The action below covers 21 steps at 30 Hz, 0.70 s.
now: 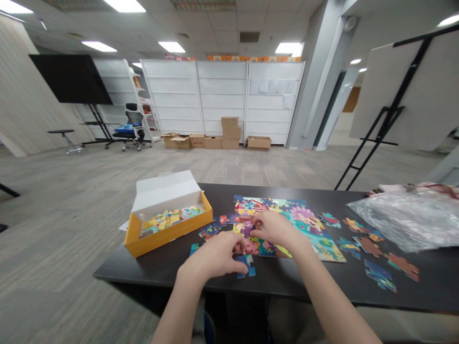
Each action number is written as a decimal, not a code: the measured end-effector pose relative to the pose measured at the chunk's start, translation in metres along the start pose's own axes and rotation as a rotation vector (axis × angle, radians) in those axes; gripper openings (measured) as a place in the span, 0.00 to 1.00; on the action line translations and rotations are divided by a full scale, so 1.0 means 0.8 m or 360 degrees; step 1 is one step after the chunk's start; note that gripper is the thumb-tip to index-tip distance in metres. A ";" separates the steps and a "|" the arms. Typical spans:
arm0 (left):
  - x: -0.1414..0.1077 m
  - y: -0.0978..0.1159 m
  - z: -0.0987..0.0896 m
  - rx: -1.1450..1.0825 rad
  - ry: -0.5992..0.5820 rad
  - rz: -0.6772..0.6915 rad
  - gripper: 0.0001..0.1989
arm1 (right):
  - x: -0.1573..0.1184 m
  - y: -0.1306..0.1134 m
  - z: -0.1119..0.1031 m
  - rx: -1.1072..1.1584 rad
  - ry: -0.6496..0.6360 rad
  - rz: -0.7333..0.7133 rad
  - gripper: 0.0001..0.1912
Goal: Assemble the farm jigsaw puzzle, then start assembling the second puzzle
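Partly behind right hand (278,228), jigsaw puzzle (306,220)

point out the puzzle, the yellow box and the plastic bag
Puzzle (306,220), head view: its right half.
Yellow box (172,233), head view: its front wall.
Plastic bag (409,220), head view: its crumpled middle.

No readable text or numbers.

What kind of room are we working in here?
Probably an office or workroom: there's a wheeled office chair, a large black screen on a stand, and cardboard boxes along white shelving.
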<state>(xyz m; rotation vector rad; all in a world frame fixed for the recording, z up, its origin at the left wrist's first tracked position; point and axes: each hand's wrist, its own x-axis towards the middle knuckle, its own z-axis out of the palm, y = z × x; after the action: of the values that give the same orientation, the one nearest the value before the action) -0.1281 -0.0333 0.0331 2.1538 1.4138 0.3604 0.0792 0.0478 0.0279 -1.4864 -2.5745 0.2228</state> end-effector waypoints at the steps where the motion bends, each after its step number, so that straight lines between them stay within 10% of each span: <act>1: 0.001 0.001 -0.001 0.0047 0.0060 -0.0025 0.15 | -0.002 -0.001 0.002 -0.0012 -0.0006 0.0015 0.12; 11: 0.030 0.006 0.014 0.0571 0.0321 -0.0377 0.11 | -0.007 0.000 0.009 0.0251 -0.0029 0.0056 0.12; 21: 0.038 -0.013 0.021 0.0080 0.0469 -0.0181 0.08 | -0.007 0.003 0.019 0.0943 0.0217 -0.0083 0.08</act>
<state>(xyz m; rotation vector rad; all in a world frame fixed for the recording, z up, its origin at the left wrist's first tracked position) -0.1153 -0.0075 0.0116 2.1119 1.7146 0.6258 0.0806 0.0432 0.0121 -1.1617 -2.1615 0.7683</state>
